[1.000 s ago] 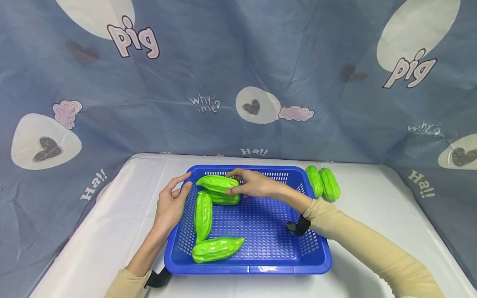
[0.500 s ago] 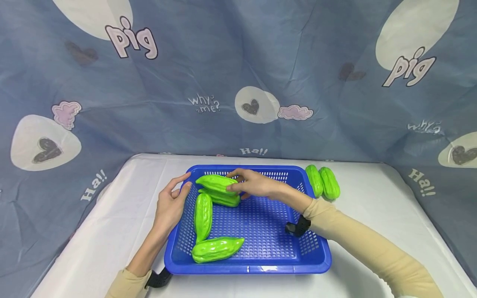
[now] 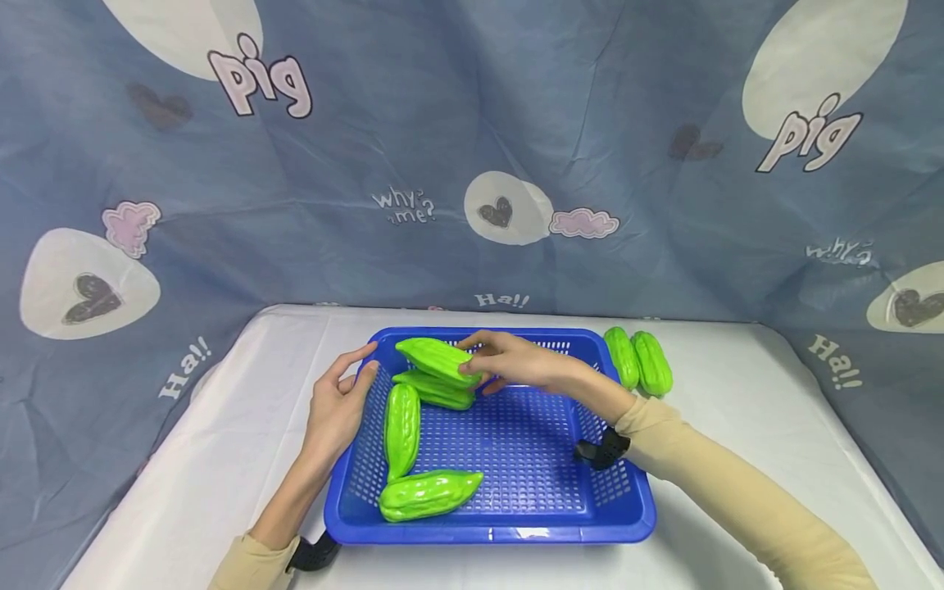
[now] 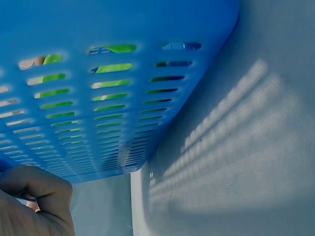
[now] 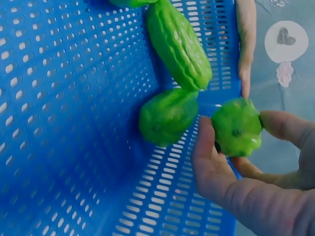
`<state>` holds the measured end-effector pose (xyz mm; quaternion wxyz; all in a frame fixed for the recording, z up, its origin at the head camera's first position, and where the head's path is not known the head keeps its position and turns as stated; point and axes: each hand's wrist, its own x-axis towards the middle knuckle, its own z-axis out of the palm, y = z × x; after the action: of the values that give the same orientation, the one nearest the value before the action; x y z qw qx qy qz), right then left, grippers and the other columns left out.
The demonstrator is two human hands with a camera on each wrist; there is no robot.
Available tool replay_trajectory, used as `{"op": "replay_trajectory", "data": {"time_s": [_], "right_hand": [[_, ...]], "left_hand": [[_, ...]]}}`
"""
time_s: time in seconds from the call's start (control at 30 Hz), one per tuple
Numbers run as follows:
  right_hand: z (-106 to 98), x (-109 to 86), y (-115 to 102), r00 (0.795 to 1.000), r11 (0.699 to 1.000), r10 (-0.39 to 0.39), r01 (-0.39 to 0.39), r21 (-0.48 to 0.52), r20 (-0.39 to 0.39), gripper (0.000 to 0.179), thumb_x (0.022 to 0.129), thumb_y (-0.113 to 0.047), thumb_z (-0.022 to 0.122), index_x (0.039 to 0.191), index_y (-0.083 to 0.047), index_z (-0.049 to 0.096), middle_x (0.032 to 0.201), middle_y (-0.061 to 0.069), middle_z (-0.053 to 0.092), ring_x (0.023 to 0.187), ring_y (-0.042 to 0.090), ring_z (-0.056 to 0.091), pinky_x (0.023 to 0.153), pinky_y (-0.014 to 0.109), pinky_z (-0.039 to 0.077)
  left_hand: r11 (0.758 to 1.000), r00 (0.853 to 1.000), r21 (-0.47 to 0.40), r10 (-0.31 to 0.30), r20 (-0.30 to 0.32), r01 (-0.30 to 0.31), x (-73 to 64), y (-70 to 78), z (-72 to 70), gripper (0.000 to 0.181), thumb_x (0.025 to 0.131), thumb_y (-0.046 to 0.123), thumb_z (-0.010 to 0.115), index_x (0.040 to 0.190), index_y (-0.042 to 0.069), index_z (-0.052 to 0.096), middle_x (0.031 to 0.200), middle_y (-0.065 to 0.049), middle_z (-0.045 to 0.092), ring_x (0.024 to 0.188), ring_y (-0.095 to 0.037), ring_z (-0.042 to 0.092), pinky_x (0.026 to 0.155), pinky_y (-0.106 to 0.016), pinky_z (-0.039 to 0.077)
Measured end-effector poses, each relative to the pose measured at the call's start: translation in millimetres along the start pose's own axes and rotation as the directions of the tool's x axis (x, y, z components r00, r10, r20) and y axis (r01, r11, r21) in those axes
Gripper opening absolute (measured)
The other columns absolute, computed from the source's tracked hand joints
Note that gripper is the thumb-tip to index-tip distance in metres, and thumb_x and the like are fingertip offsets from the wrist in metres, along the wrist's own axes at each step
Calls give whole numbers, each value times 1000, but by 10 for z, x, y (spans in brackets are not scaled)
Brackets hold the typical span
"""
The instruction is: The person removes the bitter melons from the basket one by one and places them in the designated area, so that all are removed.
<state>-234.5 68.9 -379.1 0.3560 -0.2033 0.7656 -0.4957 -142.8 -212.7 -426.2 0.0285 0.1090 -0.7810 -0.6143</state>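
Note:
My right hand (image 3: 519,362) pinches a bright green bitter melon (image 3: 435,356) between thumb and fingers, raised over the back left of a blue plastic basket (image 3: 420,534). In the right wrist view the held melon's blunt end (image 5: 237,129) faces the camera. Just below it, a second bitter melon (image 3: 441,392) lies in the basket. A third (image 3: 401,426) runs along the left wall, and another (image 3: 430,496) lies across the front left. My left hand (image 3: 337,410) grips the basket's left rim; in the left wrist view its curled fingers (image 4: 44,189) show beside the slotted wall.
Two more bitter melons, a left one (image 3: 623,358) and a right one (image 3: 652,363), lie side by side outside the basket's back right corner. A white cloth (image 3: 737,459) covers the table. Behind it hangs a blue printed curtain (image 3: 649,106).
The right hand has lifted the top bitter melon slightly and shifted it right, tilting it. The melon underneath has turned a little and shows more. The left hand stays on the rim.

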Motion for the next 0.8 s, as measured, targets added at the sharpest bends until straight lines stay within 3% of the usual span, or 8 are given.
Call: {"op": "replay_trajectory", "data": {"time_s": [0.27,0.5,0.7,0.8], "right_hand": [[-103,-130,22,999,1000,-11,12,-24,44,58,109,-29,64,159,-6,45,141,19,69,125,43,72,107,55,60],[-209,-314,36,998,999,-33,35,-28,53,61,111,-29,60,164,-8,38,143,20,67,131,46,68,110,56,58],[-331,-504,11,998,997,-60,60,-43,3,62,111,-30,60,164,-10,37,137,18,69,130,42,70,105,46,62],[-416,-603,14,997,996,-73,72,-51,-28,60,111,-29,61,164,-11,39,138,19,67,126,39,72,104,48,63]], "left_hand": [[1000,1000,3,-3,-5,3,3,-5,7,42,112,42,59,152,31,60,70,6,73,52,-9,62,47,-25,50],[1000,1000,13,4,-2,-4,-6,5,18,42,112,42,59,152,31,59,73,5,74,53,-9,63,48,-25,52],[1000,1000,23,0,-3,0,-16,6,21,43,112,43,59,153,31,59,68,8,68,50,-8,58,46,-25,48],[1000,1000,30,2,-5,-2,-13,8,21,43,112,44,59,153,32,59,67,9,66,48,-8,55,45,-25,46]]}}
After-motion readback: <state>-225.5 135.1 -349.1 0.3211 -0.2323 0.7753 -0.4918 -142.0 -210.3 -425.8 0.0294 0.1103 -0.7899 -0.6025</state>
